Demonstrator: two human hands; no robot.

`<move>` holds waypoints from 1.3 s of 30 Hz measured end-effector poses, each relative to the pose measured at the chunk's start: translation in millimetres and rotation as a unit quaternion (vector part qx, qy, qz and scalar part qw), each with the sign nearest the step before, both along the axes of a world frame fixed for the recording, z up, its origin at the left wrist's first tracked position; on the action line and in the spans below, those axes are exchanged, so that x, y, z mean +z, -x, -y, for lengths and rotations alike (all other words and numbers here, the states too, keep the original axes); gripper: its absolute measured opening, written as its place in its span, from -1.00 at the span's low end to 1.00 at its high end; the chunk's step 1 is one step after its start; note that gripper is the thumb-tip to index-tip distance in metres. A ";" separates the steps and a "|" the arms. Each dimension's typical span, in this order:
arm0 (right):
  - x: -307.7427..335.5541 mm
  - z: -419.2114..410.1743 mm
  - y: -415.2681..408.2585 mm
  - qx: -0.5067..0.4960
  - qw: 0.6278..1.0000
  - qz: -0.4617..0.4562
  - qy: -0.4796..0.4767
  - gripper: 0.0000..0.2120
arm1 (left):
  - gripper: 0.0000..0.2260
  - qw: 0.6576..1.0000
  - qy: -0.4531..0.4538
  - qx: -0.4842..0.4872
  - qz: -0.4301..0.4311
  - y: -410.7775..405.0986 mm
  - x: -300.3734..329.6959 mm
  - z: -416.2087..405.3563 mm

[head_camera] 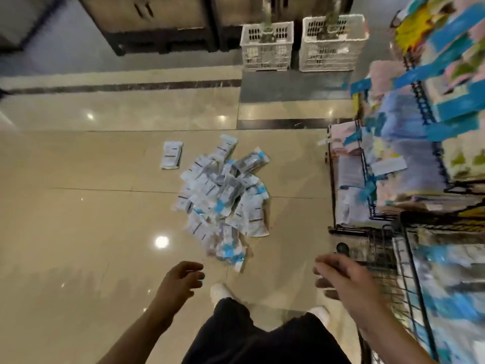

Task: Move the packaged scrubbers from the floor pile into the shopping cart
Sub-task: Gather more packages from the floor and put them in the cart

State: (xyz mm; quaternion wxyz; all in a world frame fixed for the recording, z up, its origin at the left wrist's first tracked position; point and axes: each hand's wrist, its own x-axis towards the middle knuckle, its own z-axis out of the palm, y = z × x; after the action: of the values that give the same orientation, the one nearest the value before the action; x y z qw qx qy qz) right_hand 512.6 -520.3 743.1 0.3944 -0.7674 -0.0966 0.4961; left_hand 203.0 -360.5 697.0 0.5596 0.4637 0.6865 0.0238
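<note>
Scrubber packets are mostly on the floor, so you have most of the job ahead of you. The pile of packaged scrubbers (223, 200) lies on the tiled floor (78, 206) straight ahead of your feet, a loose overlapping heap too tangled to count. 1 stray packet (172, 155) lies apart from the pile, just off its far left edge.

The shopping cart (409, 279) stands to the right of the pile, its black wire basket close by your right hand. Blue and white shapes show inside it, which I judge to be packets already loaded, though blur keeps me from being sure or counting them.

Neither of your hands carries anything. Your left hand (182, 278) hovers just short of the pile's near edge, fingers loosely curled around nothing. Your right hand (338, 273) hangs near the pile's right side, beside the cart's front corner, fingers relaxed and slightly spread, also bare.

Beyond the pile, 2 white plastic crates (301, 46) sit against a dark cabinet (147, 19). A merchandise rack (409, 127) full of blurred colourful goods stands to the pile's right, behind the cart.

My judgement: you are between loads. What is left is the whole visible heap plus the stray packet, so expect many more trips.
</note>
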 end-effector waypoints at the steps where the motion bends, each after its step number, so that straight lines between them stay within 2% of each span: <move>1: -2.7 -17.1 15.0 0.019 1.000 0.000 0.004 -0.92 | -0.86 1.000 0.006 0.014 -0.006 19.0 -2.6 -6.2; 6: -19.4 -95.8 93.0 0.081 0.996 -0.018 0.031 -0.93 | -0.87 0.997 0.036 0.058 -0.025 104.5 -10.7 -43.0; 10: -29.3 -144.0 125.9 0.099 0.993 -0.019 0.060 -0.93 | -0.88 0.997 0.039 0.056 -0.025 141.4 -8.6 -84.5; 18: -66.7 -228.9 145.1 0.141 0.984 -0.023 0.103 -0.93 | -0.88 0.999 0.027 0.028 0.009 117.3 -0.7 -177.0; 22: -92.7 -262.6 143.0 0.154 0.980 -0.024 0.125 -0.90 | -0.87 0.998 0.023 0.051 0.018 111.3 7.7 -200.4; 27: -111.7 -310.9 153.8 0.139 0.980 -0.018 0.139 -0.87 | -0.88 0.997 0.014 0.068 0.016 138.4 0.5 -251.9; 31: -129.4 -371.0 196.6 0.105 0.985 -0.030 0.135 -0.89 | -0.88 0.996 0.044 0.071 0.023 164.2 -26.7 -331.1; 36: -161.7 -460.1 265.8 0.021 0.991 -0.024 0.127 -0.98 | -0.86 0.996 0.071 -0.044 0.029 163.7 -79.0 -457.9; 39: -179.5 -504.3 297.1 -0.023 0.992 -0.033 0.117 -0.96 | -0.85 0.989 0.074 -0.121 0.025 156.6 -92.7 -517.7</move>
State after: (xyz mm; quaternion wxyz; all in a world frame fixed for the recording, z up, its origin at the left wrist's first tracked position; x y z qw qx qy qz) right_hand 215.5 -16.0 563.6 0.3161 -0.7936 -0.0077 0.5198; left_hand 46.3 157.2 604.2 0.6084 0.5001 0.6105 -0.0836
